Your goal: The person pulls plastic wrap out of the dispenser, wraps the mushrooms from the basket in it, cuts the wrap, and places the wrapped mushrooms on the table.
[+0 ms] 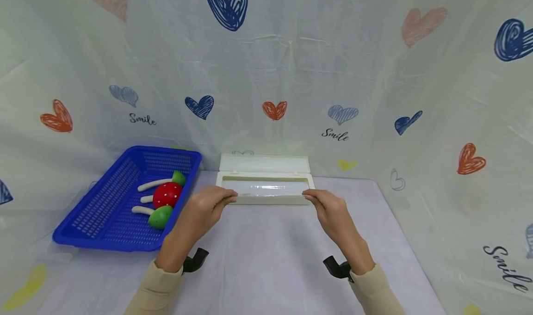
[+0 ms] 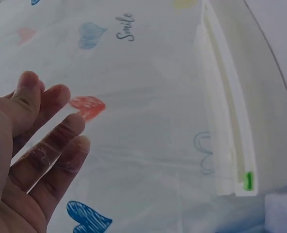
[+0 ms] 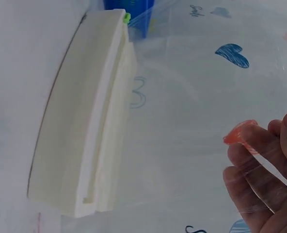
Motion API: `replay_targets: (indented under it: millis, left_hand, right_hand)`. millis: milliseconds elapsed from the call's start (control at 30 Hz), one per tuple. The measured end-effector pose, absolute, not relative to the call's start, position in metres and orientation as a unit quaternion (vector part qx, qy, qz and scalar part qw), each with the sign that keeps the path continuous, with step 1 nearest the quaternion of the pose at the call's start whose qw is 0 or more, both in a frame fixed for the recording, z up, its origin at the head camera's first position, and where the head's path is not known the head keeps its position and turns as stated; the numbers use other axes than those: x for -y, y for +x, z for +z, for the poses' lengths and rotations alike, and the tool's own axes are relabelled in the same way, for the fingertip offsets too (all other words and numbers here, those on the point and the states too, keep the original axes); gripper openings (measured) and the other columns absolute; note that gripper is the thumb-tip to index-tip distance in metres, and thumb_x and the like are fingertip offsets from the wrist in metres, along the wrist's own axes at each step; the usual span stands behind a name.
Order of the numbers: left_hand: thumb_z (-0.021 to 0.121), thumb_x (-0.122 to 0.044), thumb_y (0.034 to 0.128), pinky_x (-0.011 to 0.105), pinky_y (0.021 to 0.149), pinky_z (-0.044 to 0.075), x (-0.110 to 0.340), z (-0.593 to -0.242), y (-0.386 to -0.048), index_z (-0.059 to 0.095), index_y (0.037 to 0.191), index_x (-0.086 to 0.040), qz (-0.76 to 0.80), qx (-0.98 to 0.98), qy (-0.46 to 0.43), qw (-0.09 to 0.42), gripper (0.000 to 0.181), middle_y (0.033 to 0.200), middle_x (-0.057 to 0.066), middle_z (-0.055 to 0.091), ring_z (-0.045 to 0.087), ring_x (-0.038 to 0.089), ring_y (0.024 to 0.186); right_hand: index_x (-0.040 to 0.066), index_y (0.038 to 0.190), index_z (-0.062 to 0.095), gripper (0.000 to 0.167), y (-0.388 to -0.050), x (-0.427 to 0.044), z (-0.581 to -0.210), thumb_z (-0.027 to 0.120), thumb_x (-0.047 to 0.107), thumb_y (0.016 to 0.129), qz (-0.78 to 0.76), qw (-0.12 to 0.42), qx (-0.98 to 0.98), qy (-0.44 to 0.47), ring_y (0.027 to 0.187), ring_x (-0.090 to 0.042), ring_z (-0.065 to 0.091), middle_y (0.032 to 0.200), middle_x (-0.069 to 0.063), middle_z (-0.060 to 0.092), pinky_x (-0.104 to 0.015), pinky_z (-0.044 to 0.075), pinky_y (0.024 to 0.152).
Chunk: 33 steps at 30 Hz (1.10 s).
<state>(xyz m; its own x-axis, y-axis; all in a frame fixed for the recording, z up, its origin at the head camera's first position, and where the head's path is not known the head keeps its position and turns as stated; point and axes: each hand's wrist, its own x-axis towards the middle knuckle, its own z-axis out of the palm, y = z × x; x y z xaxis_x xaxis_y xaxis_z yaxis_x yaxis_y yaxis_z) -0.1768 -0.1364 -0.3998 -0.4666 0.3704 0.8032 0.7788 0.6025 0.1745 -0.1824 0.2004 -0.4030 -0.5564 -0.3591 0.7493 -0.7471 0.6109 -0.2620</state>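
A white box (image 1: 266, 200) with its lid (image 1: 264, 163) raised holds a roll of clear film (image 1: 266, 188) near the back of the table. My left hand (image 1: 204, 211) pinches the film's edge at the box's left front, and my right hand (image 1: 333, 213) pinches it at the right front. Clear film (image 2: 39, 153) lies over the fingers of my left hand (image 2: 32, 145) in the left wrist view, beside the box (image 2: 264, 97). In the right wrist view, film spans from the box (image 3: 75, 116) to my right hand (image 3: 269, 174), thumb against fingers.
On the left, a blue basket (image 1: 62, 237) holds a red mushroom toy (image 1: 167, 195) with white dots and two green ones (image 1: 160, 217). A white sheet (image 1: 266, 259) covers the table. A curtain (image 1: 308, 74) with printed hearts hangs behind and around it.
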Motion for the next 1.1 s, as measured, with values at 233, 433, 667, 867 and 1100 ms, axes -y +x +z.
replay_targets:
  millis: [233, 433, 667, 867, 1100]
  left_hand:
    - [0.090, 0.003, 0.0665, 0.020, 0.071, 0.058, 0.143, -0.416, -0.154, 0.080, 0.089, -0.005, -0.306, 0.797, -0.387, 0.348, 0.026, 0.085, 0.003, 0.073, 0.070, 0.015, 0.074]
    - [0.090, 0.003, 0.0680, 0.012, 0.071, 0.053, 0.144, -0.445, -0.139, 0.079, 0.088, -0.008, -0.340, 0.810, -0.384, 0.285, 0.025, 0.081, -0.003, 0.071, 0.065, 0.009, 0.075]
    - [0.086, 0.000, 0.0767, 0.010, 0.070, 0.051, 0.146, -0.486, -0.128, 0.075, 0.084, -0.015, -0.379, 0.847, -0.336, 0.159, 0.020, 0.083, -0.011, 0.067, 0.061, -0.001, 0.076]
    - [0.083, -0.010, 0.0833, 0.020, 0.070, 0.054, 0.145, -0.515, -0.125, 0.074, 0.082, -0.020, -0.375, 0.880, -0.287, 0.047, 0.013, 0.083, -0.016, 0.063, 0.056, -0.004, 0.079]
    - [0.083, -0.016, 0.0836, 0.026, 0.070, 0.049, 0.141, -0.538, -0.129, 0.074, 0.079, -0.021, -0.331, 0.910, -0.246, -0.032, 0.011, 0.077, -0.018, 0.062, 0.051, -0.002, 0.076]
  right_hand:
    - [0.004, 0.100, 0.072, 0.024, -0.160, -0.210, -0.428, 0.077, -0.011, 0.081, 0.313, 0.280, 0.833, 0.360, 0.084, -0.017, 0.074, 0.095, -0.004, 0.076, -0.016, 0.056, 0.076]
    - [0.010, 0.094, 0.072, 0.023, -0.144, -0.213, -0.459, 0.079, -0.008, 0.081, 0.340, 0.238, 0.837, 0.356, 0.086, -0.012, 0.069, 0.096, 0.001, 0.070, -0.013, 0.053, 0.075]
    - [0.010, 0.084, 0.073, 0.018, -0.125, -0.210, -0.495, 0.082, -0.004, 0.079, 0.344, 0.206, 0.855, 0.329, 0.085, -0.011, 0.064, 0.095, 0.004, 0.066, -0.015, 0.052, 0.074]
    - [0.010, 0.079, 0.074, 0.014, -0.118, -0.206, -0.517, 0.083, -0.001, 0.080, 0.343, 0.153, 0.880, 0.290, 0.087, -0.008, 0.060, 0.091, 0.008, 0.066, -0.025, 0.054, 0.075]
    - [0.015, 0.076, 0.076, 0.011, -0.121, -0.202, -0.541, 0.083, 0.008, 0.082, 0.309, 0.097, 0.913, 0.248, 0.092, -0.008, 0.049, 0.092, 0.011, 0.059, -0.028, 0.048, 0.078]
